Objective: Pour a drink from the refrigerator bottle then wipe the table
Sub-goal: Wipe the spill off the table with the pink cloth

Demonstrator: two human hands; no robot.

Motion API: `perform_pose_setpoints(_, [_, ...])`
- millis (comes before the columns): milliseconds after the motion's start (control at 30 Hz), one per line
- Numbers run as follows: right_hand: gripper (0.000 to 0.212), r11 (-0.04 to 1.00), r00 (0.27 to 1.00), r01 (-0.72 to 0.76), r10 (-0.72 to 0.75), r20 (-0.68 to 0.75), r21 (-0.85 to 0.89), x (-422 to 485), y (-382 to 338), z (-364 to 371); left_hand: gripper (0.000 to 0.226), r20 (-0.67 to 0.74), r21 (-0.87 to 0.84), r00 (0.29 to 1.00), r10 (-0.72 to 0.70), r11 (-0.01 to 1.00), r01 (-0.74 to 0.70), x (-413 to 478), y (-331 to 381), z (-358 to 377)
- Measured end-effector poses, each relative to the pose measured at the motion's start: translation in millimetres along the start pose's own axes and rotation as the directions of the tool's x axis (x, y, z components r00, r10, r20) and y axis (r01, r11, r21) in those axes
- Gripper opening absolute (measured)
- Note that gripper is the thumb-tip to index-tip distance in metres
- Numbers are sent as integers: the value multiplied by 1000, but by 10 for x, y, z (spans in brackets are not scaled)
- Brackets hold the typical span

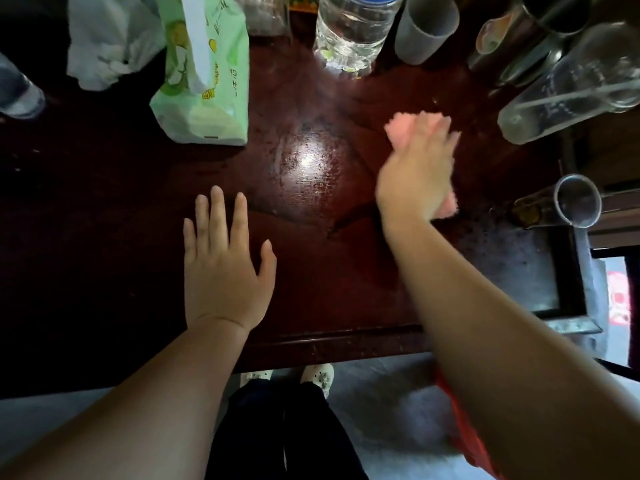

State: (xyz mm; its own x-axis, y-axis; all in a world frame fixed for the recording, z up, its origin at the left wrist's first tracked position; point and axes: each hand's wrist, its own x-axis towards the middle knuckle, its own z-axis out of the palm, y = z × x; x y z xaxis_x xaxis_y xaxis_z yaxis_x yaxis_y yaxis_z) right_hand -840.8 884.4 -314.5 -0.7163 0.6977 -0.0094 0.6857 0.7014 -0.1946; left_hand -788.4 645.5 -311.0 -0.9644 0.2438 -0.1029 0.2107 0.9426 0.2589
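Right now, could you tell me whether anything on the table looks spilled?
Yes: a dark-edged wet patch lies on the table beside the right hand, which presses a pink cloth; smeared streaks shine mid-table.

Two hands (221,268) (415,174), one cloth (410,128)

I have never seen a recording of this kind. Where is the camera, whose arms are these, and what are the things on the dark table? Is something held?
There is no machine here. A person wears one camera on the head, and it looks down at their own two arms. The left hand lies flat and open on the dark wooden table. The right hand presses a pink cloth onto the table with straight fingers. This hand is blurred, so it is probably in the middle of a wipe. At the far side stand a green packet, a clear water bottle and a frosted cup. Near the right edge is a shiny cup.
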Motion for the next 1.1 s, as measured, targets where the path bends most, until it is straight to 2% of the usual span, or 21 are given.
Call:
perform_pose_setpoints(33, [54,999,999,49,-49,-1,-2,-23,-179,38,64,2,2,1000,1,1000,-1,0,-3,0])
perform_pose_setpoints(67, [55,984,984,177,-177,18,2,-99,-311,74,64,2,0,1000,-1,1000,1,-3,-3,1])
perform_pose_setpoints(100, [55,940,939,340,-340,56,19,-221,-380,101,64,-2,-4,1000,-3,1000,3,-3,-2,2])
perform_pose_setpoints(167, [54,793,782,604,-609,132,81,-518,-267,54,61,-14,-18,1000,-3,1000,3,-8,6,-1])
perform_pose_setpoints(200, [53,720,702,686,-694,160,106,-623,-101,-7,61,-18,-26,1000,-3,1000,2,-8,10,-2])
perform_pose_setpoints(233, [52,668,647,736,-742,176,112,-679,119,-65,61,-20,-31,1000,-1,1000,1,-4,6,-3])
perform_pose_setpoints(267, [51,652,630,751,-755,180,105,-693,352,-126,61,-19,-32,1000,0,999,0,2,3,1])
perform_pose_setpoints(300, [52,680,661,728,-730,174,86,-657,560,-190,60,-17,-31,1000,1,1000,-2,7,1,3])
perform_pose_setpoints(333, [54,747,732,661,-662,164,67,-574,721,-236,61,-13,-27,1000,2,1000,-3,8,-3,2])
perform_pose_setpoints(400, [57,906,896,421,-422,137,34,-337,808,-270,63,-6,-28,1000,0,1000,0,6,-3,-6])
perform_pose_setpoints(433, [56,955,949,298,-298,101,17,-192,737,-247,64,-4,-27,1000,-2,1000,1,8,1,-8])
perform_pose_setpoints(500, [54,994,993,109,-109,34,-3,91,432,-163,62,2,-14,1000,-5,1000,5,0,1,-3])
perform_pose_setpoints(567, [57,1000,1000,18,-18,10,6,296,-2,-57,63,8,-3,1000,-11,1000,11,5,-10,-1])
perform_pose_setpoints(633, [58,998,998,61,-61,9,1,252,-410,65,63,13,13,1000,-5,1000,4,11,-13,5])
perform_pose_setpoints(700, [59,964,963,264,-265,43,23,-98,-659,154,62,13,18,1000,-4,1000,4,4,-8,4])
perform_pose_setpoints(733, [60,913,911,405,-408,63,54,-341,-693,168,62,6,7,1000,-10,1000,10,5,-5,-1])
perform_pose_setpoints(800, [59,765,757,624,-642,120,157,-753,-534,80,62,-4,-22,1000,-18,1000,18,2,3,-8])
perform_pose_setpoints(867, [56,652,631,732,-758,165,197,-902,-145,-18,64,-11,-37,1000,-8,999,8,7,2,-5])
perform_pose_setpoints(900, [55,639,614,747,-769,177,183,-897,83,-67,66,-11,-41,1000,-3,999,3,11,1,-6])
perform_pose_setpoints(967, [57,713,690,690,-700,184,128,-793,488,-177,66,-5,-36,1000,-1,999,1,17,0,-8])
perform_pose_setpoints(1100, [60,931,921,364,-366,137,40,-300,785,-276,67,10,-34,1000,-4,999,5,11,4,-24])
